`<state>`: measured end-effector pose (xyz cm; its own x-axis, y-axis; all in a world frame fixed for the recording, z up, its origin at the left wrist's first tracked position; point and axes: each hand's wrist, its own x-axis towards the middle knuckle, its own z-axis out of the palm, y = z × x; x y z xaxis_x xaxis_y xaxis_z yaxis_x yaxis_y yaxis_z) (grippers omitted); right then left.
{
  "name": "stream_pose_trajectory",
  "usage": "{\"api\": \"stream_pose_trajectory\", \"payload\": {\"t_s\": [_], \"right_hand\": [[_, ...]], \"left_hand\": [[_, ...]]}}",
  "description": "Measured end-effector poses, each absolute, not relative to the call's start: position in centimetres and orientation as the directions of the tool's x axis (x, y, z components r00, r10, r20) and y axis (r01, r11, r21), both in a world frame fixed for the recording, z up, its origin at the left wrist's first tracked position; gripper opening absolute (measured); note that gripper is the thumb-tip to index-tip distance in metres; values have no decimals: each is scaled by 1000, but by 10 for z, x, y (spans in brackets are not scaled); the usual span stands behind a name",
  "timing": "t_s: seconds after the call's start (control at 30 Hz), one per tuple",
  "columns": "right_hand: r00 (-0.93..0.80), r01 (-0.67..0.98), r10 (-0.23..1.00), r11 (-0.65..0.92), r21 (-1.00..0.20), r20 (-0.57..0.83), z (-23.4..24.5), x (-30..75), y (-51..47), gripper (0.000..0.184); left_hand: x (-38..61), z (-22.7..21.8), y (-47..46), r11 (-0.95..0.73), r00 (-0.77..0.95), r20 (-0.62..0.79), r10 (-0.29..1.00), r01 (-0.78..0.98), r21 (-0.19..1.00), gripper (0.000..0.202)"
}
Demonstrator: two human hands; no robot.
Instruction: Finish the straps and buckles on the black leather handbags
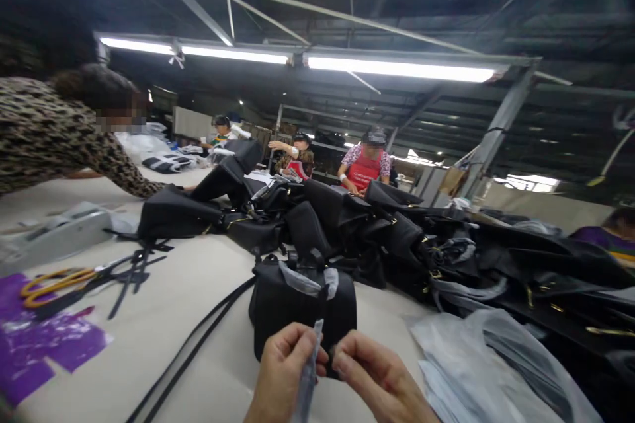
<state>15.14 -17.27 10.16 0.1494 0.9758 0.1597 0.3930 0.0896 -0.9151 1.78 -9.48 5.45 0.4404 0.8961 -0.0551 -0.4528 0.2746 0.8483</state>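
Bare hands right at the bottom of the view, close together, just in front of the bag. Left hand (280, 373) has thumb and fingers pressed together, pinching a narrow clear plastic strip (307, 377) that hangs down. Right hand (380, 377) pinches a small dark piece (333, 358) between thumb and forefinger; too small to tell what it is or whether it's attached to the bag. Black handbag (302, 317) stands upright on a cream table (208, 291), directly behind the hands, with grey plastic (300, 279) around its top. Long black strap (196, 344) lies to its left, orange-handled scissors (54, 285) and purple sheets (44, 344) further left. Clear plastic bags (496, 363) sit to the right, beside a large heap of black handbags (357, 225) - co-worker in a leopard-print top (49, 125) leans over the table at left, reaching toward the heap; two co-workers (364, 168) in red aprons sit further back.
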Motion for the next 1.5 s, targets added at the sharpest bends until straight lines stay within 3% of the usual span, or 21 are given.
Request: {"api": "stream_pose_trajectory", "payload": {"t_s": [0.1, 0.2, 0.4, 0.67, 0.87, 1.03, 1.17, 1.33, 1.5], "right_hand": [[51, 403, 993, 81, -912, 111, 113, 139, -148, 45], [79, 372, 993, 57, -926, 93, 110, 137, -139, 42], [160, 445, 980, 32, -895, 114, 101, 140, -133, 37], [150, 408, 985, 13, -913, 81, 95, 142, -128, 39], [150, 341, 988, -26, -940, 27, 102, 133, -127, 36], [71, 175, 995, -87, -981, -75, 105, 133, -128, 24], [65, 193, 990, -136, -972, -126, 98, 142, -127, 22], [52, 143, 994, -98, -985, -92, 83, 147, -123, 40], [105, 50, 994, -35, -998, -29, 68, 138, -119, 48]], "left_hand": [[19, 52, -94, 181, 425, 27, 905, -441, 879, 54], [17, 55, -97, 122, 417, 72, 906, -420, 899, 51], [14, 61, -107, 131, 374, 40, 927, -420, 898, 51], [17, 59, -107, 155, 338, -7, 941, -415, 896, 51], [19, 57, -110, 65, 196, 48, 979, -528, 847, 50], [17, 50, -110, -61, 132, 131, 983, -438, 897, 42], [12, 51, -105, 58, 244, 50, 968, -418, 906, 42], [6, 53, -101, 260, 391, -68, 918, -462, 848, 43], [7, 56, -105, 184, 292, -43, 955, -472, 862, 37]]}}
